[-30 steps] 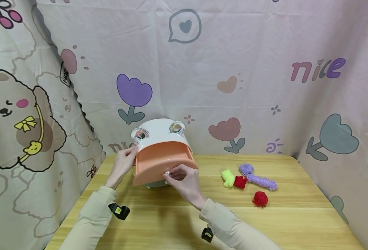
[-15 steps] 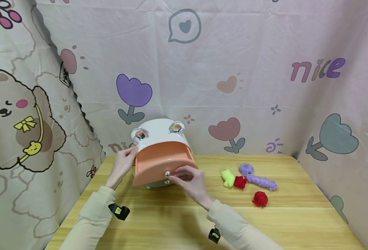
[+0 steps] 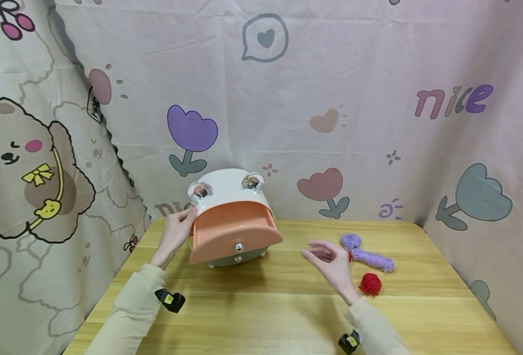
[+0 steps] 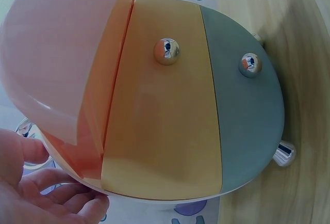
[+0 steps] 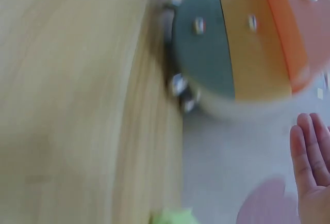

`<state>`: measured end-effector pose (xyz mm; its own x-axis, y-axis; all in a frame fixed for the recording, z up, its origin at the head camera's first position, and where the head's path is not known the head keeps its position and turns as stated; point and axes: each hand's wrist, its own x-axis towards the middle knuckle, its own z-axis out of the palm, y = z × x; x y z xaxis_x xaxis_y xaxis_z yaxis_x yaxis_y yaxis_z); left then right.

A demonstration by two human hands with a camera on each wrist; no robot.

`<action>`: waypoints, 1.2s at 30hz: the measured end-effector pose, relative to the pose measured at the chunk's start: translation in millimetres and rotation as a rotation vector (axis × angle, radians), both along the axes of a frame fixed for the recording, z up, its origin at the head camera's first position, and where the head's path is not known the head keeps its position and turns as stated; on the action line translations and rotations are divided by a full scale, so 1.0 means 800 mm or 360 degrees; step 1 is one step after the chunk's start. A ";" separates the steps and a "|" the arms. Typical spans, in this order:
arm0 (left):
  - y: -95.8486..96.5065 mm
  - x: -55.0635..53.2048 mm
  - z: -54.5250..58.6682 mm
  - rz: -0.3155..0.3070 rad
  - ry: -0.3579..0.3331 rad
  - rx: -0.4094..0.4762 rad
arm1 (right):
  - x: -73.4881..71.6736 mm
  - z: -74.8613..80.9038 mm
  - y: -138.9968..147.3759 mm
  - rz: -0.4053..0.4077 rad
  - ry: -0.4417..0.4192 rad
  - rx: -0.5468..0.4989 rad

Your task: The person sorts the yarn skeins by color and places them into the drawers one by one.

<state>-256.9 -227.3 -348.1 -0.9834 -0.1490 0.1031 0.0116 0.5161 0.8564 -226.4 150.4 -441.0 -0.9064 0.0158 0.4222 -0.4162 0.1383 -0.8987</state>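
A round white desktop drawer organizer point(image 3: 226, 185) with silver ring-like ears stands at the table's back left. Its peach top drawer point(image 3: 214, 244) is pulled out. Below it, the yellow middle drawer point(image 4: 160, 115) and the green bottom drawer point(image 4: 245, 115) are closed. My left hand point(image 3: 175, 232) holds the organizer's left side, thumb near one ear and fingers curled along the edge. Away to the right, my right hand point(image 3: 332, 266) hovers over the table, fingers extended and nothing held. It hides most of a red yarn bundle point(image 3: 350, 256); light green yarn point(image 5: 175, 217) shows in the right wrist view.
A purple yarn skein point(image 3: 373, 260) and a purple yarn bundle point(image 3: 351, 241) lie at the right, beyond my right hand. Nearer sits a red yarn ball point(image 3: 370, 284). A printed curtain point(image 3: 265, 98) hangs behind the wooden table point(image 3: 261, 315).
My right hand has let go of the peach drawer's silver knob and moved right toward the yarn. The left hand stays on the organizer, and the drawer remains out.
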 end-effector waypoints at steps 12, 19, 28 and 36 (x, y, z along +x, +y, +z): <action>0.002 -0.001 -0.002 0.0010 0.0007 0.0007 | 0.000 -0.040 0.097 -0.0277 -0.0102 -0.0004; 0.002 -0.002 -0.003 0.0019 0.0018 -0.0008 | -0.006 -0.057 0.107 -0.0290 -0.0157 0.0048; 0.001 0.000 -0.001 0.0014 0.0009 -0.0001 | -0.009 -0.068 0.101 -0.0384 -0.0210 0.0185; 0.000 -0.001 -0.001 0.0007 0.0000 0.0003 | -0.003 -0.075 0.124 -0.0581 -0.0145 0.0583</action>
